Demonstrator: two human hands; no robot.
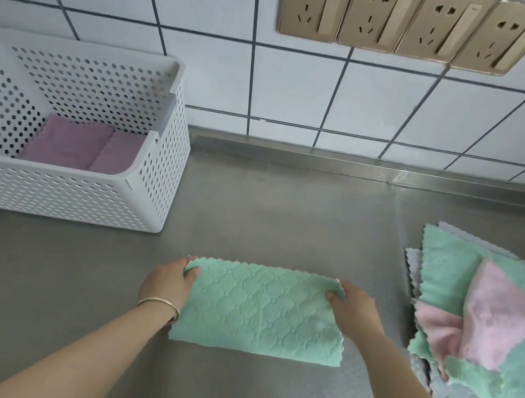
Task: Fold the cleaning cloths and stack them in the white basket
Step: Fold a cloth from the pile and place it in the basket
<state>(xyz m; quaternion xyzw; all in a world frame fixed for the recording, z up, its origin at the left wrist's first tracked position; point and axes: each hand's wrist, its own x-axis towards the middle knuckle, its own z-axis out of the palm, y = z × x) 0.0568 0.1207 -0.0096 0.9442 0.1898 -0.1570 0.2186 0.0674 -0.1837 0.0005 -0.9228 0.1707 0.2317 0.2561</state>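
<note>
A mint-green cloth (261, 310) with a quilted diamond pattern and scalloped edges lies folded into a wide rectangle at lower centre of the frame. The left hand (171, 279) pinches its upper left corner, a bangle (160, 305) on the wrist; the right hand (352, 306) pinches the upper right corner. The white basket (57, 189), perforated, stands at upper left with folded purple cloths (78, 147) inside. A loose pile of cloths (489, 327), green, pink and grey, lies at right on the steel surface (287, 210). White wall tiles and four gold sockets (416, 19) run across the top
</note>
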